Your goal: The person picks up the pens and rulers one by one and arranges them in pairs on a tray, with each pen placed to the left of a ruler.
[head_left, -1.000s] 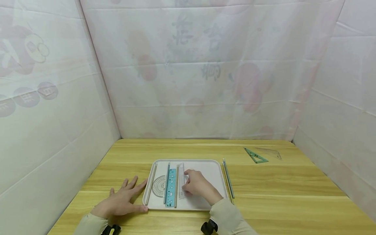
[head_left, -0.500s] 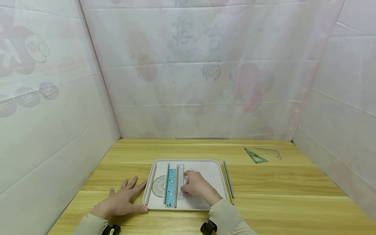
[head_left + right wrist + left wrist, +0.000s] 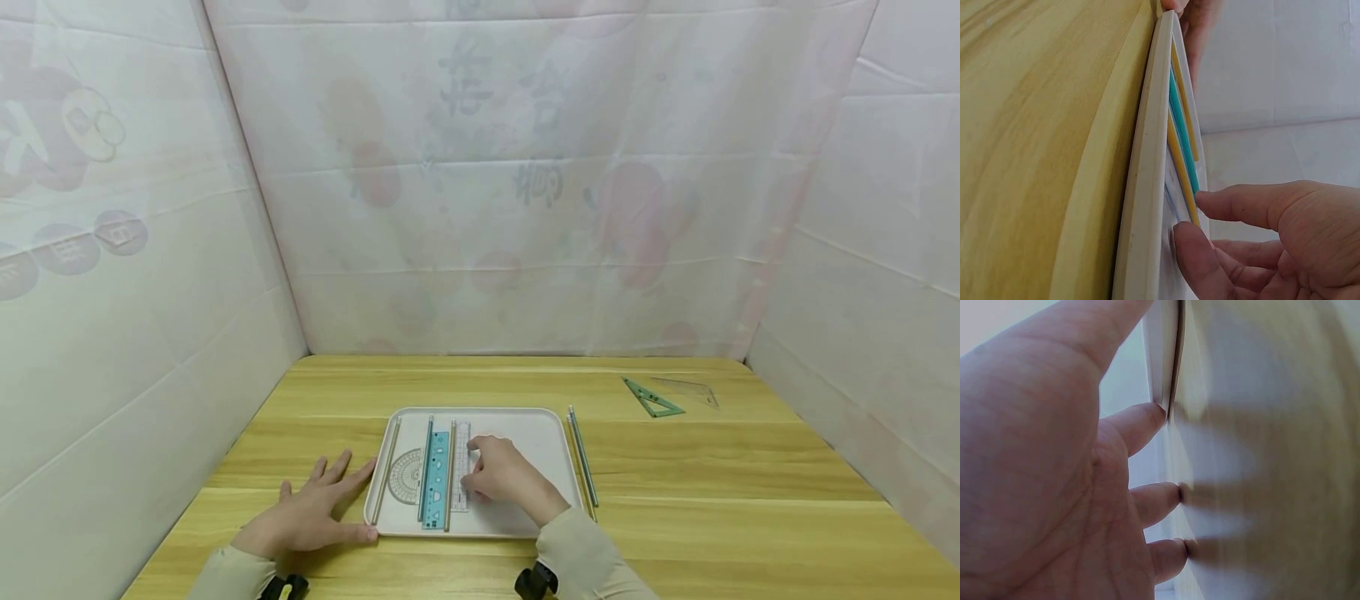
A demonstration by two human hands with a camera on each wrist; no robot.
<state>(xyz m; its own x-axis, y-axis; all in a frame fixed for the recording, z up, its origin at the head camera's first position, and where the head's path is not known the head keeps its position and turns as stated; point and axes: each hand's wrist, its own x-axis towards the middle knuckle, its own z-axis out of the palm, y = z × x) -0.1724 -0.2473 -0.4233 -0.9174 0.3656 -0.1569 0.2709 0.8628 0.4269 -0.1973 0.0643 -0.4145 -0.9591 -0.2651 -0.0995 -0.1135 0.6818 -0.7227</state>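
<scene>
My left hand (image 3: 311, 512) rests with spread fingers at the left side of the white tray (image 3: 528, 429), thumb and a finger touching its rim. In the left wrist view the fingertips meet the tray's edge and the wooden table. My right hand (image 3: 510, 475) is over the tray, thumb and index finger apart at the right edge of a clear ruler (image 3: 461, 450) lying flat. Left of that ruler lie a gold pencil (image 3: 450, 479), a blue ruler (image 3: 436, 483), a teal pencil (image 3: 426, 467), a clear protractor (image 3: 406, 477) and another gold pencil (image 3: 386, 471).
Several pencils (image 3: 583, 458) lie on the table just right of the tray. Farther back at the right are a green set square (image 3: 651, 398) and a clear set square (image 3: 697, 389). Pale printed cloth walls (image 3: 480, 208) enclose the table on three sides.
The clear ruler has straightened and shifted slightly left and toward me, closer to the gold pencil beside it. My right hand moved slightly left with it; my left hand has stayed put.
</scene>
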